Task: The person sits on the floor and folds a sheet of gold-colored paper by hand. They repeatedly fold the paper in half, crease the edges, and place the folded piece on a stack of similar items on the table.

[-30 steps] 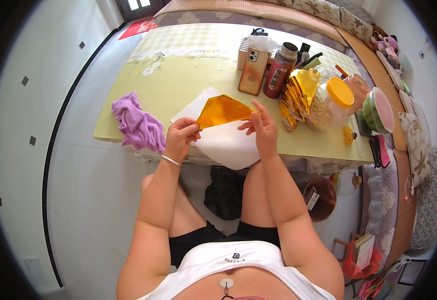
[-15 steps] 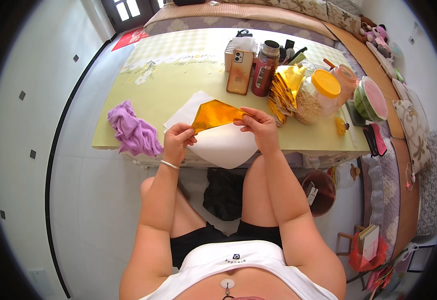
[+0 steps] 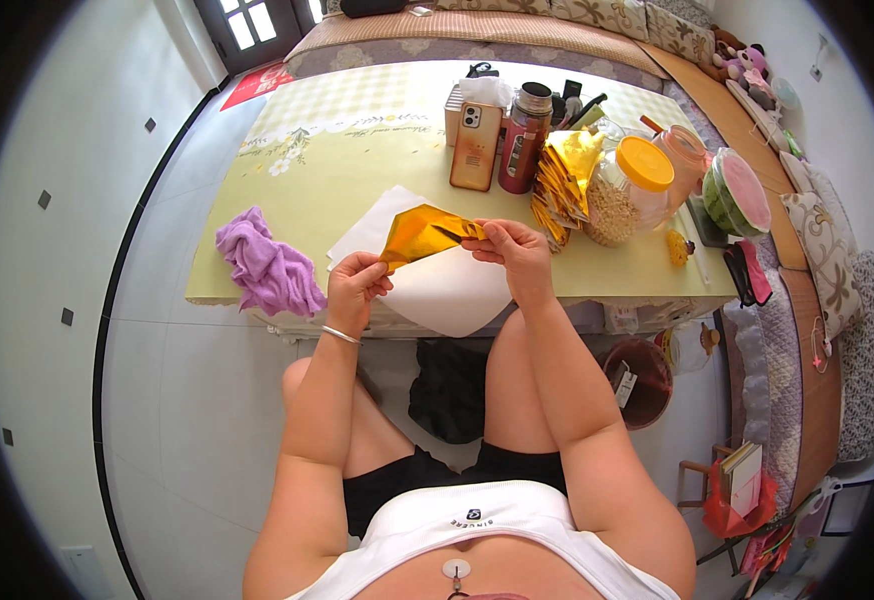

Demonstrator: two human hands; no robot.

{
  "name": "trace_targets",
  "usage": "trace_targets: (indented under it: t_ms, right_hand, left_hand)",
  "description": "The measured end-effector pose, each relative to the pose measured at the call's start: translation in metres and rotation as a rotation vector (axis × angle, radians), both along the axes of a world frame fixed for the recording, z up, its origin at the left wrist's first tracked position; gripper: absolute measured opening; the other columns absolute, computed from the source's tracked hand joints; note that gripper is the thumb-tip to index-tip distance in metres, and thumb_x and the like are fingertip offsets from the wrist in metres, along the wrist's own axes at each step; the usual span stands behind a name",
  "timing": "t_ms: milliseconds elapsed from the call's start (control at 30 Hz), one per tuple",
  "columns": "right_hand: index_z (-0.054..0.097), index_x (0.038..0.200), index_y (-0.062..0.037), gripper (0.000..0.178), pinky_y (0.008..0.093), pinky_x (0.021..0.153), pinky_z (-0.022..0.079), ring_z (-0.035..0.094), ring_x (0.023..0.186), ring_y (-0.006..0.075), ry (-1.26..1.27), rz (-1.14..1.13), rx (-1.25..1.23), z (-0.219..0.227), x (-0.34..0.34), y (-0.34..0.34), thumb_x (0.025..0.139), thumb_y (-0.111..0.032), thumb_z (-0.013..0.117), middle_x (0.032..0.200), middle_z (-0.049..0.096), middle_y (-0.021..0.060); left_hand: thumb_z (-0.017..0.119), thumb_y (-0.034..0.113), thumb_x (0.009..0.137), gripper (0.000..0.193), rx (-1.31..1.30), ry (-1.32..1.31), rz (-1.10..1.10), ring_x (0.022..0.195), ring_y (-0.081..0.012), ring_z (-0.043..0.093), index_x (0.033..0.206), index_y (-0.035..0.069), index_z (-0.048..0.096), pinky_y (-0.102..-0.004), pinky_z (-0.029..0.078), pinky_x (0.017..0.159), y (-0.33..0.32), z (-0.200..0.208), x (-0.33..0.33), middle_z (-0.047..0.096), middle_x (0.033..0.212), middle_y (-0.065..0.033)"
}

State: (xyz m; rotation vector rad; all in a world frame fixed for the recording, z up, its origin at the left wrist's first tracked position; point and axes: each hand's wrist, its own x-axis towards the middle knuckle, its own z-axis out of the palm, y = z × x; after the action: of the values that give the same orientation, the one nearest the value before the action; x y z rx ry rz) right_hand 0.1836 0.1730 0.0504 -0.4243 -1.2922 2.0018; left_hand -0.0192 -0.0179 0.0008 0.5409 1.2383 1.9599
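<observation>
Left hand [image 3: 357,290], right hand [image 3: 517,255] pinch gold foil sheet [image 3: 425,232] above white paper [image 3: 447,290].

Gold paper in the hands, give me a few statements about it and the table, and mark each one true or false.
1. Both hands hold the gold paper, the left hand at its lower left end and the right hand at its right end. True.
2. The purple cloth lies to the right of the hands. False: it lies to their left, near the table's front edge.
3. A phone stands upright beside a dark red bottle. True.
4. The jar has a green lid. False: its lid is yellow.
5. White paper lies on the table under the hands. True.
</observation>
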Motion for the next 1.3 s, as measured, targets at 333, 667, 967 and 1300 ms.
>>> trace_targets:
  t_ms: [333, 667, 967, 1300]
  right_hand:
    - [0.074, 0.104, 0.0013, 0.013, 0.0218, 0.061, 0.057, 0.076, 0.075, 0.0165, -0.101, -0.086, 0.169, 0.003, 0.001, -0.007, 0.097, -0.009, 0.071, 0.088, 0.074, 0.0058]
    - [0.074, 0.093, 0.0005, 0.006, 0.0196, 0.052, 0.051, 0.07, 0.061, 0.0088, -0.17, -0.178, 0.29, 0.014, 0.01, -0.017, 0.093, -0.005, 0.071, 0.075, 0.071, 0.002]
    - [0.061, 0.125, 0.0016, 0.033, 0.0229, 0.051, 0.052, 0.071, 0.06, 0.0151, -0.109, -0.066, -0.082, 0.013, 0.008, -0.015, 0.107, -0.024, 0.05, 0.086, 0.072, 0.0091]
    - [0.07, 0.093, 0.0014, 0.017, 0.049, 0.081, 0.052, 0.066, 0.09, 0.0435, -0.506, -0.097, 0.774, -0.036, -0.004, -0.004, 0.092, -0.013, 0.061, 0.092, 0.069, 0.0254]
  left_hand:
    - [0.072, 0.002, 0.09, 0.003, 0.015, 0.02, -0.003, 0.065, -0.0129, 0.068, 0.093, 0.002, 0.071, -0.0222, 0.053, 0.058, -0.004, 0.002, 0.0, 0.073, 0.083, -0.0083]
    - [0.075, -0.006, 0.085, 0.01, -0.063, 0.256, 0.053, 0.082, -0.0103, 0.066, 0.093, 0.001, 0.076, -0.0238, 0.054, 0.079, -0.004, -0.002, 0.006, 0.074, 0.089, -0.0033]
    - [0.075, -0.004, 0.085, 0.008, -0.052, 0.223, 0.115, 0.067, -0.0086, 0.057, 0.091, 0.001, 0.074, -0.0218, 0.044, 0.059, -0.009, 0.01, 0.003, 0.069, 0.079, -0.0027]
    - [0.069, 0.002, 0.091, 0.012, -0.087, -0.095, -0.114, 0.07, -0.0157, 0.059, 0.102, 0.002, 0.065, -0.0274, 0.047, 0.059, 0.114, 0.123, 0.094, 0.066, 0.084, -0.0085]
